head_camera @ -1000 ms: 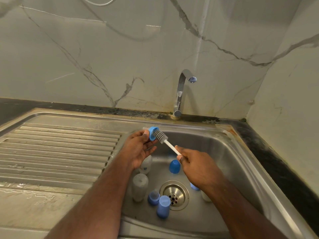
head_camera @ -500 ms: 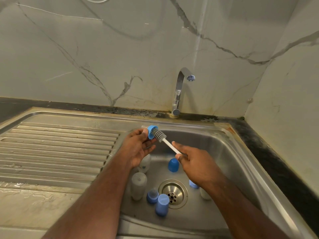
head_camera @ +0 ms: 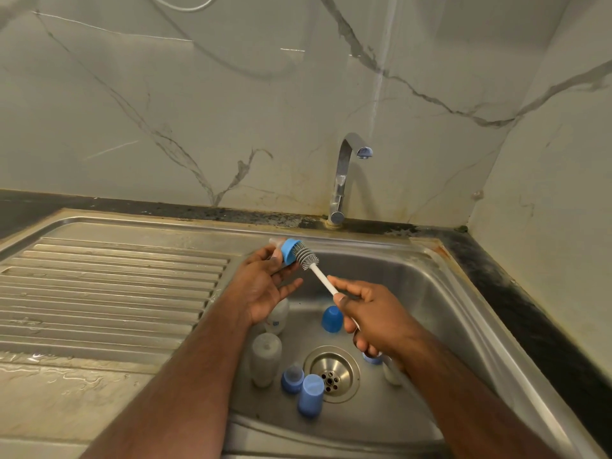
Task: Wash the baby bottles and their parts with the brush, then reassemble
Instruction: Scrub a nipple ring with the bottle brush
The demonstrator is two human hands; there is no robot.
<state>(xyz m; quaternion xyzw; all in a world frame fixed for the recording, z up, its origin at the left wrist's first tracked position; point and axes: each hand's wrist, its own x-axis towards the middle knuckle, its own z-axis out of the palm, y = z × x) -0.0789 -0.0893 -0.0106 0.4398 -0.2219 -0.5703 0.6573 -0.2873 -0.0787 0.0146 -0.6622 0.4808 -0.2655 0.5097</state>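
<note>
Inspection taken with the round steel drain (head_camera: 332, 373) as reference point.

My left hand (head_camera: 265, 286) is up and to the far left of the drain, above the basin's far-left corner. Thumb and forefinger pinch a blue plastic screw collar with a clear teat (head_camera: 288, 250); the remaining fingers are spread loose below it. My right hand (head_camera: 371, 318) sits just above the drain, fingers curled round the white plastic handle of a grey silicone-bristled bottle brush (head_camera: 308, 256). The bristle head is at the collar's open mouth, touching or very nearly so; I cannot tell whether it is inside.

Handling, as judged: the collar is light, rigid and probably wet, so slippery. It is best held by its ribbed outer wall, as now, leaving the mouth free. The teat is soft and will deform if squeezed. The brush shaft is slim and looks slightly flexible, so a hold nearer the head would give firmer scrubbing.

Other parts lie in the stainless steel sink (head_camera: 440, 293): two cloudy white bottles (head_camera: 265, 357) left of the drain, a blue domed cap (head_camera: 331, 319) just beyond it, and a blue cap (head_camera: 310, 395) and blue collar (head_camera: 292, 379) at its near left. These are judged unwashed and unassembled.
</note>
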